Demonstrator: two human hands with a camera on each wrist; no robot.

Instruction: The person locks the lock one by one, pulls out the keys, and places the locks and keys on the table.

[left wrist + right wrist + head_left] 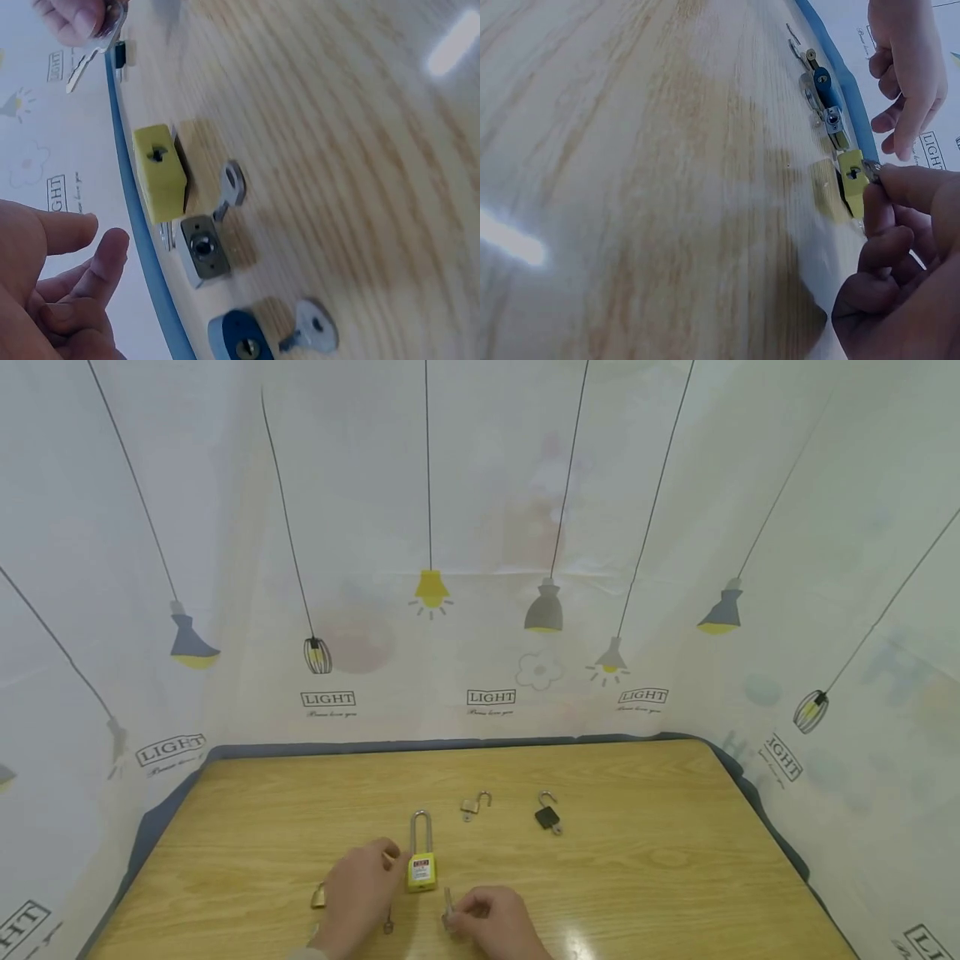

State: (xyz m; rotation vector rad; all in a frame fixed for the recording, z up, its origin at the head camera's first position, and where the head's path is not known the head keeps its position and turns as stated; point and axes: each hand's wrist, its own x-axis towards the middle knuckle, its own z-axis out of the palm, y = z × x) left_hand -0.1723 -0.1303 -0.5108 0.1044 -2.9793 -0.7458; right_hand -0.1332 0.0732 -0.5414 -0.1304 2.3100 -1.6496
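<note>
My right hand (pixel 498 920) pinches a small metal key (pixel 447 906) between thumb and index finger, its blade pointing up and away. In the left wrist view that key (pixel 82 69) shows its toothed blade. Just left of it lies a yellow padlock (pixel 422 871) with a long closed shackle and a label; its keyhole end (pixel 853 174) faces me. My left hand (pixel 360 893) hovers beside this padlock, thumb and fingers apart and holding nothing. Under the left hand are a silver-and-brass padlock (pixel 202 246) and a loose key (pixel 232 184).
Farther back lie a small brass padlock (pixel 470 807) and a black padlock (pixel 547 817), both with raised shackles and keys in them. To the left are a blue padlock (pixel 238 336) and another key (pixel 316 327). A printed curtain (pixel 480 635) surrounds the wooden table (pixel 675 860).
</note>
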